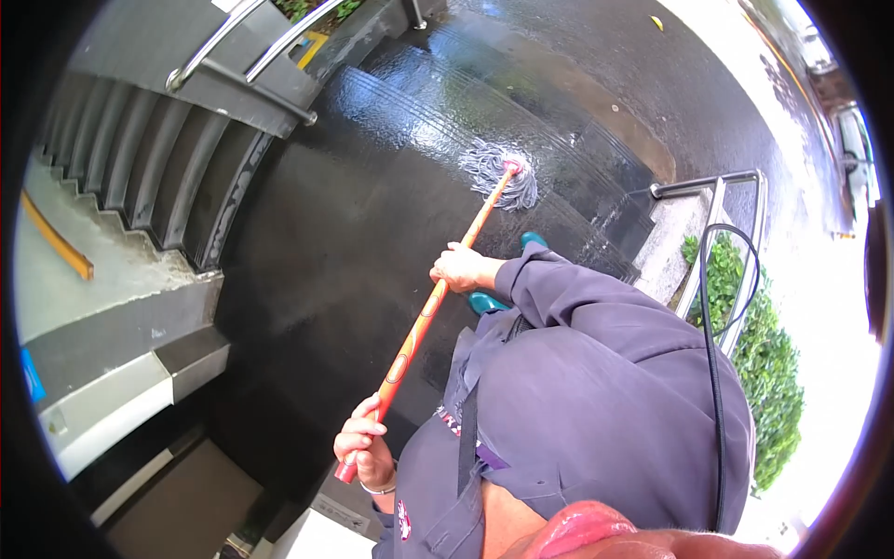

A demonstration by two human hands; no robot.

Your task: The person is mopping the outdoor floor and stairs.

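Note:
An orange mop handle [412, 339] slants across the view in both of my hands. My left hand [363, 440], with a bangle at its wrist, is closed around the handle near its red end cap [345, 472]. Further down the handle is my right hand [459, 267], gripping it in front of my body. The grey string mop head [499, 175] lies spread on the dark, wet steps [447, 119], its strands fanned around a pink-red socket. My teal boots [485, 303] show partly below my right forearm.
At left, a staircase [140, 154] adjoins the dark landing [314, 230]. Metal handrails [216, 45] stand at upper left, and another metal railing [719, 189] is at right beside green shrubs [768, 377]. A black cable [711, 391] loops near my right shoulder. Wet pavement [628, 77] lies beyond the steps.

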